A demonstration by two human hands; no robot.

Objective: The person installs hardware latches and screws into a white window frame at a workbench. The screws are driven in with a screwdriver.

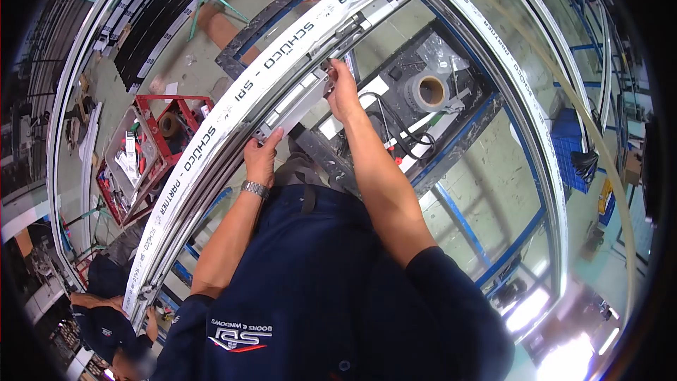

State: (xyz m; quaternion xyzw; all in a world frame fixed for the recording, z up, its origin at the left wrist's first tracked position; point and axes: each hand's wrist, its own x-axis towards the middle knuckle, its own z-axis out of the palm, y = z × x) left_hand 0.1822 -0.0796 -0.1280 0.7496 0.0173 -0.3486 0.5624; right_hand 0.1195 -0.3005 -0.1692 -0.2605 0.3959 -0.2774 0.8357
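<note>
A flat silver-grey metal piece [299, 107], long and narrow, lies along the inner side of a long aluminium frame profile [264, 63] covered with printed white film. My left hand [262, 158], with a metal-band watch at its wrist, is closed on the near end of this piece, thumb on top. At the far end, my right hand [341, 90] pinches the piece between thumb and fingers. The fingertips of both hands are partly hidden.
Right of my hands, a black work tray [471, 56] holds a tape roll [429, 92] and a black cable [398, 127]. A red tool carrier [144, 162] stands left, beyond the profile. Another person [109, 324] is at the frame's lower-left end. Blue crates [568, 148] stand right.
</note>
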